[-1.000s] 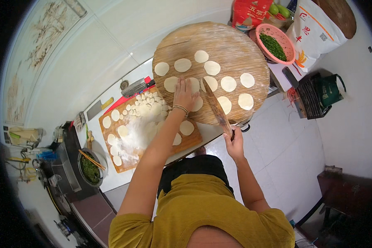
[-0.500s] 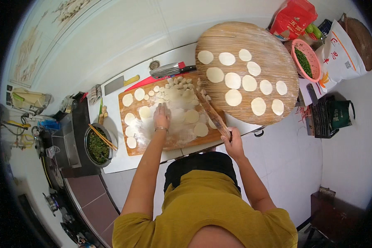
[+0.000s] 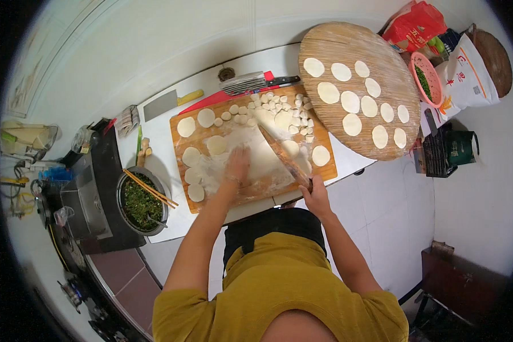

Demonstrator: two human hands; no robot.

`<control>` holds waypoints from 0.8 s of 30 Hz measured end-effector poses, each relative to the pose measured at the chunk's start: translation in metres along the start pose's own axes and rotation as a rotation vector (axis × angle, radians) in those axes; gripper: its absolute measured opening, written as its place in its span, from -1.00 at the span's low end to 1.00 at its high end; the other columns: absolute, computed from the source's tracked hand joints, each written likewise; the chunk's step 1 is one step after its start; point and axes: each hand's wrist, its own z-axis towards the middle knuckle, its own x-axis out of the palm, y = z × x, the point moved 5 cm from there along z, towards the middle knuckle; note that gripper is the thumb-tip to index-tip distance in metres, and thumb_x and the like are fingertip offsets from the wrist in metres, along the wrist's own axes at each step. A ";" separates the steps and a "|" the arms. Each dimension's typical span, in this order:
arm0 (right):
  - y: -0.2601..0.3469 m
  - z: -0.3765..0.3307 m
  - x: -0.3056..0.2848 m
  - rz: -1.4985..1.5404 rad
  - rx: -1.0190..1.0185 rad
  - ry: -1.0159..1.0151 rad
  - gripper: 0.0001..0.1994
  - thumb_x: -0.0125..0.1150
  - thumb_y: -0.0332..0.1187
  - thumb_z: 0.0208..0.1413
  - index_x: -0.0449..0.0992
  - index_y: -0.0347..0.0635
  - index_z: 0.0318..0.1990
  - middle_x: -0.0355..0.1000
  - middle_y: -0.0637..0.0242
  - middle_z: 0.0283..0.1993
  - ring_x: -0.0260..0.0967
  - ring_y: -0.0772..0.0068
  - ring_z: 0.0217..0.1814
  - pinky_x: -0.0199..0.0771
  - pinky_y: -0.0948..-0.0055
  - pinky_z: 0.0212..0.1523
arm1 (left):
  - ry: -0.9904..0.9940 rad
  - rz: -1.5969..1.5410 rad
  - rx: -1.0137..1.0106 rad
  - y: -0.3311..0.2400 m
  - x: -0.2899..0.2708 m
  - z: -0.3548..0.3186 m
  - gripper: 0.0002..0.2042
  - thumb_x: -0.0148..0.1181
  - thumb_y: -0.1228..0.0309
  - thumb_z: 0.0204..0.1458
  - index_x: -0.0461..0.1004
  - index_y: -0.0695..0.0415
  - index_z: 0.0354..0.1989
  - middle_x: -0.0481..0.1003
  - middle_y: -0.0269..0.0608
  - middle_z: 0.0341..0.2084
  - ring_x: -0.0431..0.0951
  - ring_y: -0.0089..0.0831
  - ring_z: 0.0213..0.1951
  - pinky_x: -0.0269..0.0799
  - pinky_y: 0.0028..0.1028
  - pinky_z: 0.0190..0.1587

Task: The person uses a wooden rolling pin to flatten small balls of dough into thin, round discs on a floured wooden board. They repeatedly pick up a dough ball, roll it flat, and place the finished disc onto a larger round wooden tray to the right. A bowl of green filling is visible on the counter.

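Observation:
My left hand (image 3: 237,165) lies flat, fingers stretched and slightly blurred, on the floured middle of the wooden board (image 3: 256,192). My right hand (image 3: 317,198) is closed round the near end of a long brown wooden rolling pin (image 3: 284,156), which slants up and left across the board. Under and beside the pin are pale dough rounds, partly covered by it. More flat dough rounds (image 3: 191,157) line the board's left side, and one round (image 3: 321,155) is at its right. Several small dough pieces (image 3: 276,104) cluster at the far right of the board.
A round slatted tray (image 3: 347,43) at the back right holds several dough rounds. Beyond the board lie a cleaver (image 3: 161,106) and a black-handled knife (image 3: 285,81). On the left stands a bowl of chopped green filling (image 3: 139,205) with chopsticks (image 3: 154,190); a pink basket (image 3: 433,82) is far right.
The view has shifted, so the board and tray appear moved. My left hand is now lower on the board, nearer me. The right hand still grips the rolling pin.

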 end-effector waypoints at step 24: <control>-0.002 0.032 0.130 -0.715 -0.395 0.183 -0.29 0.08 -0.05 0.07 0.02 -0.06 0.35 -0.16 0.05 0.43 -0.21 -0.15 0.43 -0.22 -0.17 0.34 | 0.241 0.089 -0.125 0.034 -0.026 -0.108 -0.27 -0.02 0.04 0.09 -0.08 0.20 0.34 -0.15 -0.02 0.36 -0.12 -0.07 0.36 -0.19 -0.14 0.36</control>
